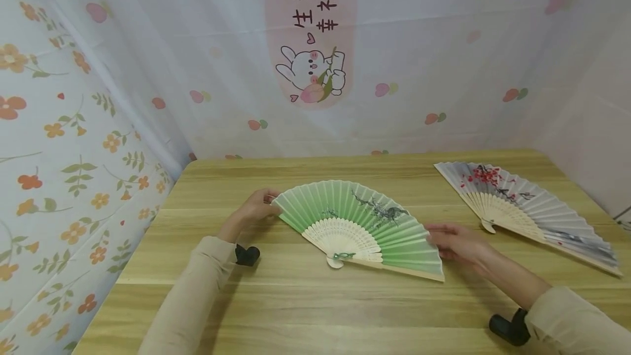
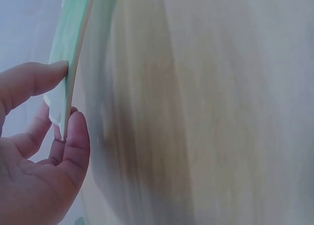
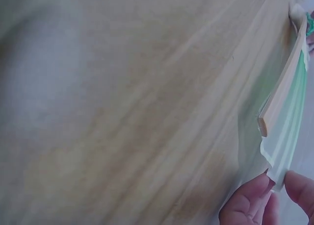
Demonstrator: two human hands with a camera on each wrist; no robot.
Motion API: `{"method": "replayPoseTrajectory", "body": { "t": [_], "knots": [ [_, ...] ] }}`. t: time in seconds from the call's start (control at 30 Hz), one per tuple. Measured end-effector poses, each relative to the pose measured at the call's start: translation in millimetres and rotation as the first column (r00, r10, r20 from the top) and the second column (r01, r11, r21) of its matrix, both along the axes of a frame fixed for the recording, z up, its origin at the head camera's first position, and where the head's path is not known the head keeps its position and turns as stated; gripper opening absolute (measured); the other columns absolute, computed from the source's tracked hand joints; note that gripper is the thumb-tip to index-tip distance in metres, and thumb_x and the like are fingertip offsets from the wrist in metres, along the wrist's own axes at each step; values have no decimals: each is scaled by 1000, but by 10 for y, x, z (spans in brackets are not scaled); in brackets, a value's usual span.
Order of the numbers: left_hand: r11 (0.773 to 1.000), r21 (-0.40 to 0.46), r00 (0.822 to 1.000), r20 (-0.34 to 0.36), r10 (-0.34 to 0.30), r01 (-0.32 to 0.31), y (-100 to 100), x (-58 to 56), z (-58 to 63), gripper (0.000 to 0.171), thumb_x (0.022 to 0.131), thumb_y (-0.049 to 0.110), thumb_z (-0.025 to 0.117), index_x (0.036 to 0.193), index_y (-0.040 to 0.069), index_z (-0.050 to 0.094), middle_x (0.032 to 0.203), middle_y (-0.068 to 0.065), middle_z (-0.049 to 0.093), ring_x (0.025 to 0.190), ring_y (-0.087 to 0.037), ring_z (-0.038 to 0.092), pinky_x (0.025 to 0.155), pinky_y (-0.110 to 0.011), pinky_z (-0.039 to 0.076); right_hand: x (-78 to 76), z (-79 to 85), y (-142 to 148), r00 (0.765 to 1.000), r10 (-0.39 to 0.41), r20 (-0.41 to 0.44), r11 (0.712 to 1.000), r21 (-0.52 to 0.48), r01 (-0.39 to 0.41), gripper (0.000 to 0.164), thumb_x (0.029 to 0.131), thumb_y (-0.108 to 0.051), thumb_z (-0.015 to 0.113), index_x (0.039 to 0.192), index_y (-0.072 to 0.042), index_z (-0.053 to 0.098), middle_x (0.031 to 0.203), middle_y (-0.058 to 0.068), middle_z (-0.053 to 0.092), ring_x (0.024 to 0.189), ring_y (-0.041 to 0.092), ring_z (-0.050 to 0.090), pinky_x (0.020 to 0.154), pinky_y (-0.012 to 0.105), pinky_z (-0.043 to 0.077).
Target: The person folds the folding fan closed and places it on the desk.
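Observation:
A green folding fan (image 1: 340, 207) is spread wide over the middle of the table, with a dark branch print and pale pierced ribs. My left hand (image 1: 258, 205) pinches its left end; in the left wrist view the thumb (image 2: 51, 77) lies on the green cloth and the other fingers curl behind the edge. At the opposite end my right hand (image 1: 455, 242) pinches the cloth near the outer rib, with thumb and fingers on either side in the right wrist view. A green cord (image 1: 345, 255) is tied at the pivot.
To the right lies a second open folding fan (image 1: 527, 207), grey-white with red blossoms. The wooden table (image 1: 315, 311) meets a patterned white curtain (image 1: 419, 59) at its back edge and a floral curtain (image 1: 74, 179) on the left. Black wrist devices (image 1: 510, 327) sit at both wrists.

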State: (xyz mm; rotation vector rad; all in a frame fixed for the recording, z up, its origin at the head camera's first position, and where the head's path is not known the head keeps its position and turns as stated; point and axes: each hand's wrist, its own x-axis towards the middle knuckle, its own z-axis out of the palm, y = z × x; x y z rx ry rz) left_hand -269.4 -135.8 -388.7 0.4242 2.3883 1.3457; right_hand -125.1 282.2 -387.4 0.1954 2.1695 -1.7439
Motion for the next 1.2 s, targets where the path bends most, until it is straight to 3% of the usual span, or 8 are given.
{"method": "replayPoseTrajectory", "body": {
  "t": [0.4, 0.57, 0.77, 1.07, 1.2],
  "knots": [
    [1000, -19, 999, 36, 21, -20, -141, 78, 73, 43, 80, 6, 58, 118, -5, 41, 108, -22, 49, 93, -28, 49, 78, -35, 45, -116, 6, -80, 1000, 16, -8, 1000, -14, -16, 52, 88, -9, 53, 128, 16, 29, 105, 6, 57, 85, 7, 56, 75, 26, 49],
    [999, -26, 998, 52, 34, -32, -178, 84, 59, 45, 81, 6, 59, 119, -7, 38, 108, -24, 48, 88, -25, 51, 73, -32, 47, -171, 21, -90, 999, 15, -46, 999, 36, -13, 50, 87, -10, 54, 126, 15, 33, 104, 7, 57, 84, 6, 55, 73, 24, 48],
    [998, -12, 997, 38, 61, -60, -234, 107, 33, 45, 79, 4, 60, 116, -9, 38, 104, -23, 50, 82, -21, 51, 67, -28, 46, -191, 34, -134, 997, 20, -69, 990, 138, -11, 49, 86, -15, 57, 124, 10, 40, 111, 15, 53, 89, 10, 52, 78, 27, 46],
    [996, -18, 996, -1, 85, -85, -283, 162, 49, 44, 81, 5, 58, 118, -8, 38, 105, -22, 50, 85, -23, 50, 70, -29, 46, -211, -8, -156, 999, 12, -52, 989, 147, -5, 52, 86, -17, 58, 126, 10, 38, 118, 21, 48, 98, 16, 51, 87, 37, 44],
    [996, -7, 996, -21, 91, -91, -293, 173, 51, 45, 82, 4, 58, 119, -10, 36, 102, -22, 49, 82, -22, 51, 67, -29, 46, -239, -1, -147, 998, 10, -59, 985, 171, 0, 55, 86, -21, 59, 126, 11, 39, 119, 21, 49, 99, 16, 51, 86, 34, 45]
  ]
}}
